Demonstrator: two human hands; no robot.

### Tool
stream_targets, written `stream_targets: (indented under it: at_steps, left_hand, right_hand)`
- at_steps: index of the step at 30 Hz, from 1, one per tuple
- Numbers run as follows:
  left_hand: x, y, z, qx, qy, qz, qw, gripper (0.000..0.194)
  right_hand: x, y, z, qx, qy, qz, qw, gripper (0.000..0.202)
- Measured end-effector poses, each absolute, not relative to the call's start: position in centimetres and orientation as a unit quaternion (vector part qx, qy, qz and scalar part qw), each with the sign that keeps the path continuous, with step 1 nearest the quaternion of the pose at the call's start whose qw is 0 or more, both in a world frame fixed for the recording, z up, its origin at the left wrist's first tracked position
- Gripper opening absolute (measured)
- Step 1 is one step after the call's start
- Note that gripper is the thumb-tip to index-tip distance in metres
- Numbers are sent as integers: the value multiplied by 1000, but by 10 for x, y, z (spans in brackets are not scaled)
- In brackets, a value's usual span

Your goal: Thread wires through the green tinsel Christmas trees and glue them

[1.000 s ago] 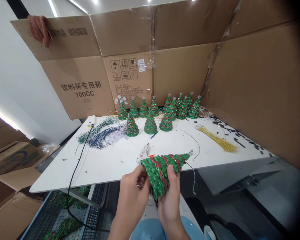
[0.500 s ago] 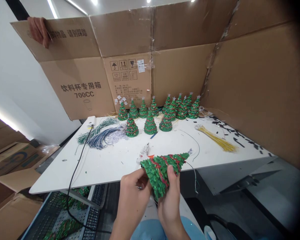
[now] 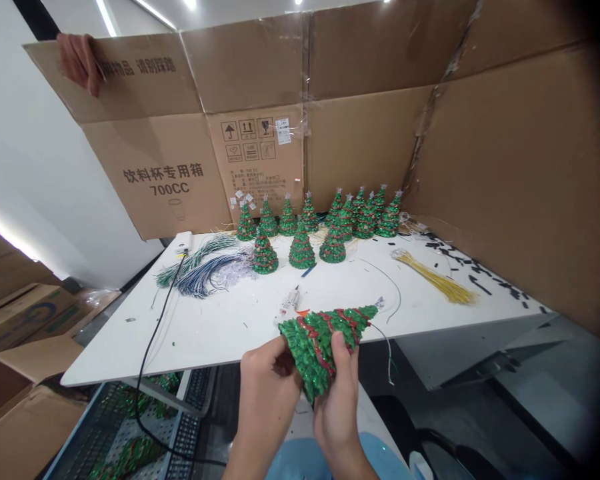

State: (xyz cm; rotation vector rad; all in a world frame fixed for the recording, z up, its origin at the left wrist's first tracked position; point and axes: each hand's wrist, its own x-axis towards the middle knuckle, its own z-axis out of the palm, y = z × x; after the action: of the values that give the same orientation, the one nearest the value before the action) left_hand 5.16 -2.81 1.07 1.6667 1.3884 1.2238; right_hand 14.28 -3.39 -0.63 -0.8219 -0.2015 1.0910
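Observation:
A small green glitter Christmas tree (image 3: pixel 307 353) with red garland lies on its side above the table's front edge, its clear star tip to the right. My right hand (image 3: pixel 337 393) is closed around its lower side, thumb on the branches. My left hand (image 3: pixel 270 387) is at the tree's open base, fingers curled in a pinch; the fingertips and whatever they hold are hidden. From near the tip hangs a thin green-white wire (image 3: pixel 391 357). Just behind the tree lies a white glue tube (image 3: pixel 291 300) with an orange piece beside it.
Several finished-looking trees (image 3: pixel 301 247) stand at the table's back. Bundles of green and blue wires (image 3: pixel 205 273) lie left, yellow wires (image 3: pixel 437 277) and black bits right. Cardboard (image 3: pixel 260 73) walls the back; another person's hand (image 3: pixel 80 63) grips it. A black cable (image 3: pixel 153 340) crosses the front edge.
The tree and both hands stay almost in place. My left fingers have shifted slightly at the tree's base; the view has moved a little.

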Motion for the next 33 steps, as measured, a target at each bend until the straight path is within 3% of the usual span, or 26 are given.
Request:
stream_targets:
  at_steps: [6, 14, 26, 33]
  left_hand:
    - [52, -27, 12, 672, 526, 465, 235, 20]
    - [53, -29, 12, 701, 513, 455, 197, 21]
    - [56, -28, 14, 684, 496, 454, 284, 12]
    - [54, -26, 13, 685, 505, 438, 290, 19]
  right_hand:
    - [141, -33, -9, -385, -104, 503, 767, 95]
    - [143, -31, -8, -391, -95, 501, 766, 93]
    - [146, -31, -8, -381, -80, 502, 772, 97]
    - [149, -31, -5, -378, -87, 498, 775, 95]
